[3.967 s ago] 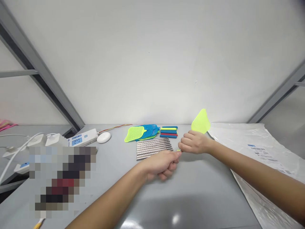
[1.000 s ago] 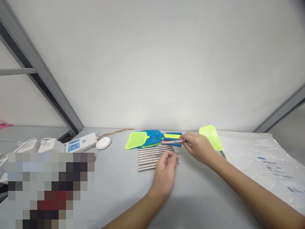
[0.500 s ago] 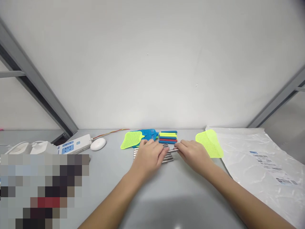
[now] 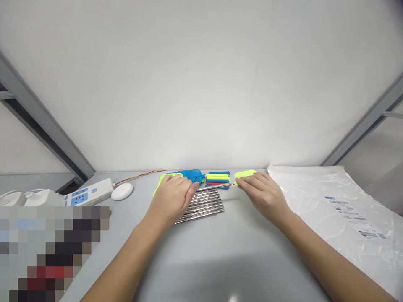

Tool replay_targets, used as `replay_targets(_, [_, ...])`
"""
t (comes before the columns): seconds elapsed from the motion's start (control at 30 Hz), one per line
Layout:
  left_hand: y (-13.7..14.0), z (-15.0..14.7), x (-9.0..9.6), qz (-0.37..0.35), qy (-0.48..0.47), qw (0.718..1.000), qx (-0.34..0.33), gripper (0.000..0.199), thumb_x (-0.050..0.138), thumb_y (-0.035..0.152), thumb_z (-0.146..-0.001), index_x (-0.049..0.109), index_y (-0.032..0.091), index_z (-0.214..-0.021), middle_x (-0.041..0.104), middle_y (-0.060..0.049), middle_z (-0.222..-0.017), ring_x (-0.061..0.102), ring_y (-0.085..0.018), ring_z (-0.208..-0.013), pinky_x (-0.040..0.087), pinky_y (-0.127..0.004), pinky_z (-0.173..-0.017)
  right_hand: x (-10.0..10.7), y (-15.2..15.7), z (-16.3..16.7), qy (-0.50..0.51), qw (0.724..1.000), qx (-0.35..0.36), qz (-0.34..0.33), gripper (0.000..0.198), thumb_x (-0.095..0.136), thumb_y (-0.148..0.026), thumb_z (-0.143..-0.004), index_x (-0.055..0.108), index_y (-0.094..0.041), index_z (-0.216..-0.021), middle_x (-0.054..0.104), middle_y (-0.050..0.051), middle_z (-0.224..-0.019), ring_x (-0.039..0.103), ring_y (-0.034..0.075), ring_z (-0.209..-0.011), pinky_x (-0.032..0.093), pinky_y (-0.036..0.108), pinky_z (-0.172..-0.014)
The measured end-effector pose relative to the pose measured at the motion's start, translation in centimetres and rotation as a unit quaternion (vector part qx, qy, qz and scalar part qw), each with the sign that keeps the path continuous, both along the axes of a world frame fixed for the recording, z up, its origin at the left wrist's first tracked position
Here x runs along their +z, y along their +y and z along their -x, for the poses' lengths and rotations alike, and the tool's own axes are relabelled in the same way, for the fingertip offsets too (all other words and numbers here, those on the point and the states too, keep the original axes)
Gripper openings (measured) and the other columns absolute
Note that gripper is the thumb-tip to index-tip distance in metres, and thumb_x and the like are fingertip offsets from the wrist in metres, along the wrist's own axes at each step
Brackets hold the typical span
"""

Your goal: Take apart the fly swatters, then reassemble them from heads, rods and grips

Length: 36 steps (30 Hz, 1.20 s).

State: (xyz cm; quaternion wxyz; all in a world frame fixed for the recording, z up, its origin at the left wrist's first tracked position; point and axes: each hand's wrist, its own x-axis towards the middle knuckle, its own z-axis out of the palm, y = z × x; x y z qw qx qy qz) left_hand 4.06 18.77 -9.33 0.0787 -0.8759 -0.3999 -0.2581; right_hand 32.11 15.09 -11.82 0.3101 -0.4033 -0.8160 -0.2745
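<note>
My left hand (image 4: pixel 173 197) is closed around a thin metal rod (image 4: pixel 215 186) that points right. At the rod's right tip, my right hand (image 4: pixel 266 195) pinches the narrow neck of a yellow-green fly swatter head (image 4: pixel 245 173); much of this perforated head is hidden behind the fingers. The rod's tip meets the neck, but how far it goes in I cannot tell. Below lie several metal rods (image 4: pixel 204 205) side by side, their left ends under my left hand. Behind it are blue swatter heads (image 4: pixel 192 175) and another yellow-green swatter head (image 4: pixel 159 186), partly covered.
Blue, yellow and red swatter handles (image 4: pixel 218 178) lie in a row near the wall. A white power strip (image 4: pixel 91 193) with plugs and a white rounded device (image 4: pixel 122 191) are at left. On the right, a white plastic mailing bag (image 4: pixel 333 209) covers the table. A pixelated patch hides the lower left.
The right hand's yellow-green head has come left, its neck now at the rod's tip. My left hand has shifted left along with the rod, uncovering more of the rods below.
</note>
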Motion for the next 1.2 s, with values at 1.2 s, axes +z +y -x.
replay_targets(1.2, [-5.5, -5.4, -1.6, 0.739, -0.389, 0.521, -0.175, 0.031, 0.037, 0.044, -0.092, 0.051, 0.019, -0.081, 0.03, 0.009, -0.047, 0.022, -0.006, -0.036, 0.033, -0.02, -0.041, 0.7, -1.3, 1.6, -0.067, 0.996, 0.059, 0.012, 0.036, 0.047, -0.012, -0.093, 0.053, -0.024, -0.127, 0.063, 0.004, -0.123, 0.055, 0.018, -0.118, 0.034, 0.04, -0.102])
